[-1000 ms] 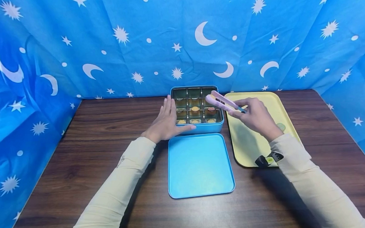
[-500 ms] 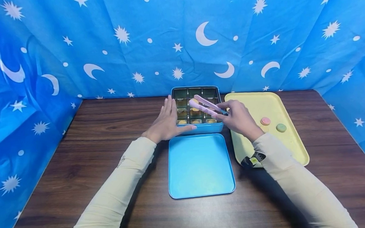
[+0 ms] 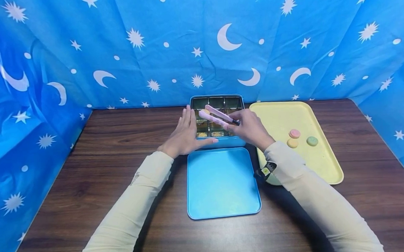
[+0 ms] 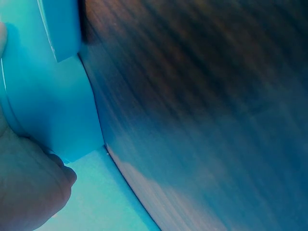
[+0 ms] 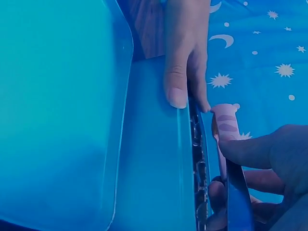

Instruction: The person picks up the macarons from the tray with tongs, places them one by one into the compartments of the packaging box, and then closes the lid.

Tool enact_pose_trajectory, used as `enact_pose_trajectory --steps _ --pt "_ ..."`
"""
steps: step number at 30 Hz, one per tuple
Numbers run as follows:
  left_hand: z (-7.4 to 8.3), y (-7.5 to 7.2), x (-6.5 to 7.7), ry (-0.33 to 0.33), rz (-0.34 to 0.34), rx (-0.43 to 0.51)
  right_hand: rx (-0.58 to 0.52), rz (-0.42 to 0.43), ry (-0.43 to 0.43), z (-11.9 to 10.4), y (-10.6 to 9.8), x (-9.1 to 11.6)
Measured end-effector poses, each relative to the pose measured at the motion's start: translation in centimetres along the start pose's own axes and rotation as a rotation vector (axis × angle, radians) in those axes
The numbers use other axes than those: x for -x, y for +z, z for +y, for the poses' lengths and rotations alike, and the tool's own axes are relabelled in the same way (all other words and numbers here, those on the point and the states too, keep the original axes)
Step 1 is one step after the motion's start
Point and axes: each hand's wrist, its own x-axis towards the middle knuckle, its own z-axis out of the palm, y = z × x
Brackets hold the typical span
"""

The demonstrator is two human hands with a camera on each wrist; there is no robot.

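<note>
Your right hand's (image 3: 251, 127) grip holds tongs (image 3: 218, 113) over the box (image 3: 228, 141) — a yellow cookie (image 3: 206, 111) between their tips. Your left hand (image 3: 182, 136), fingers straight, touches the box's left side — the tray (image 3: 277, 118) lies right of it.

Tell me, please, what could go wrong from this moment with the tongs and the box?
The yellow piece sits only between the tips of the pink tongs, so it might slip and land in the wrong compartment.

The right hand holds the tongs above the box; dipping too low could knock the dividers.

The left hand rests against the box's side and front, so a hard push might shift it.
</note>
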Motion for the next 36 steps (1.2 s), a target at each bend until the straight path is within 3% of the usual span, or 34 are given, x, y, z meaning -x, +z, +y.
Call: enact_pose_trajectory --steps 36 --pt "0.21 -0.07 0.0 -0.015 -0.003 0.01 -0.047 0.002 0.06 -0.23 -0.53 0.01"
